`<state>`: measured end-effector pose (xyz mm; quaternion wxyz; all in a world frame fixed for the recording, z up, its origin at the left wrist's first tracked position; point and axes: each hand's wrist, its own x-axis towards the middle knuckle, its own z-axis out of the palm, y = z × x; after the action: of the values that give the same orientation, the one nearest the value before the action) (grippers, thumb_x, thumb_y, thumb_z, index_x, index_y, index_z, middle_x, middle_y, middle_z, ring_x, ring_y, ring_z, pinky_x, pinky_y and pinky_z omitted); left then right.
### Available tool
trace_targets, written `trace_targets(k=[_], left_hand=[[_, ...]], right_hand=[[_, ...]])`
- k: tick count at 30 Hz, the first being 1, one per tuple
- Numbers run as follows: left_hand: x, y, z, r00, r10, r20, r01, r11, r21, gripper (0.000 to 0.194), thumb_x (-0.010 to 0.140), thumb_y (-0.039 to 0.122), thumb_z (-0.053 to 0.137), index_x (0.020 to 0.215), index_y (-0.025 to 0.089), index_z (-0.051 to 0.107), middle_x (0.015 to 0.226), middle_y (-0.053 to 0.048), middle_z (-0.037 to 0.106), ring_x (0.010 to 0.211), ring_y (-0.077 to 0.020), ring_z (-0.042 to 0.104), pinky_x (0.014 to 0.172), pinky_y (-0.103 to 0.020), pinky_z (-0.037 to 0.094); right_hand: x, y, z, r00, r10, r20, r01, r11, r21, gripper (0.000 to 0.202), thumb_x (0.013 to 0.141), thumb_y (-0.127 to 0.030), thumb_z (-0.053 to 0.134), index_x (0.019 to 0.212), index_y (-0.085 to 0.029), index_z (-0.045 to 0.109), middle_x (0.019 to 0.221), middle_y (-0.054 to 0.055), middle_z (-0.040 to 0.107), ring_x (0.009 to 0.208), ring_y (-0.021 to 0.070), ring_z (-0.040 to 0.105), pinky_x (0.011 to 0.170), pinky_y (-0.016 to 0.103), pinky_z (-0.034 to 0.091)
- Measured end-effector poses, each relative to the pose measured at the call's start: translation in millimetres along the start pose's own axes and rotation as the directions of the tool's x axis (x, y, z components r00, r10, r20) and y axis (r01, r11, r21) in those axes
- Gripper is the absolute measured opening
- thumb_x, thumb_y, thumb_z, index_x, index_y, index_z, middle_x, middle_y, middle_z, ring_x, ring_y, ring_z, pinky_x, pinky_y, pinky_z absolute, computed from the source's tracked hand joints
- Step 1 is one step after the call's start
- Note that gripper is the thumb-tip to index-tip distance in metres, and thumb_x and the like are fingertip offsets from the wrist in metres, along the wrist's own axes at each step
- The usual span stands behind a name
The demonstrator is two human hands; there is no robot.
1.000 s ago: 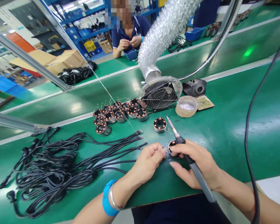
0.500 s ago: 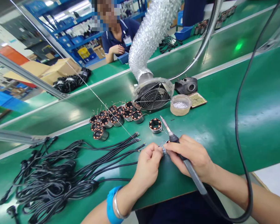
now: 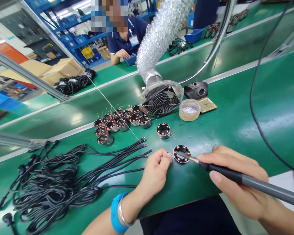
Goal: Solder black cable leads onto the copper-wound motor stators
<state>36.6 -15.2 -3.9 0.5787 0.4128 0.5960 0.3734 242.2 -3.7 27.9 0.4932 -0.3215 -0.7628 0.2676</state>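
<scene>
My left hand [image 3: 156, 169] is pinched at the thin wire ends beside a round copper-wound stator [image 3: 182, 154]; whether it also holds a cable end is hidden. In my right hand [image 3: 240, 179] is a soldering iron [image 3: 235, 178], gripped like a pen, its tip pointing left over that stator. Another stator [image 3: 163, 130] stands alone just behind. Black cables [image 3: 112, 163] with bared ends lie left of my left hand, their plugs at the far left.
Several stators [image 3: 121, 124] stand grouped behind the cables. A fume fan [image 3: 161, 99] with a silver duct [image 3: 156, 42], a round tub [image 3: 189, 110], a yellowish pad [image 3: 207, 105] and a black holder [image 3: 196, 89] stand at the back. A person [image 3: 127, 39] sits beyond the divider.
My right hand has moved right, away from my left hand, and the iron has swung down to lie nearly level over the near stator, which now shows fully. The iron's cord has shifted.
</scene>
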Motion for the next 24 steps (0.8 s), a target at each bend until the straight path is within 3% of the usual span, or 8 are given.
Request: trace_targets(k=[8,20,24], left_hand=[[1.0,-0.2,1.0,1.0,0.027,0.002,-0.027,0.999,0.026,0.034,0.086,0.045,0.053,0.067,0.02,0.041,0.049,0.011,0.026,0.042,-0.0055,0.02,0.045,-0.022,0.018],[-0.7,1.5,1.1,0.999,0.048,0.0,-0.048,0.996,0.081,0.035,0.086,0.045,0.052,0.066,0.02,0.041,0.049,0.01,0.028,0.044,-0.0062,0.022,0.045,-0.021,0.019],[-2.0,1.8,1.4,0.998,0.058,0.008,-0.059,0.994,0.091,0.034,0.087,0.044,0.051,0.065,0.02,0.041,0.05,0.01,0.029,0.045,-0.0065,0.022,0.046,-0.021,0.021]], right_hand=[[-7.3,1.3,8.1,0.998,0.042,-0.051,-0.04,0.998,0.045,0.023,0.082,-0.012,0.053,0.099,-0.019,0.067,0.066,0.001,0.058,0.054,0.0135,0.052,0.045,0.027,0.042],[-3.6,-6.9,6.5,0.99,-0.131,0.053,0.136,0.987,-0.087,0.034,0.076,-0.005,0.052,0.104,-0.019,0.064,0.065,0.003,0.059,0.053,0.017,0.055,0.047,0.031,0.045],[-8.7,-7.8,5.9,0.995,-0.099,0.017,0.099,0.994,-0.053,0.033,0.076,-0.006,0.052,0.104,-0.018,0.065,0.066,0.003,0.056,0.055,0.0167,0.053,0.049,0.032,0.043]])
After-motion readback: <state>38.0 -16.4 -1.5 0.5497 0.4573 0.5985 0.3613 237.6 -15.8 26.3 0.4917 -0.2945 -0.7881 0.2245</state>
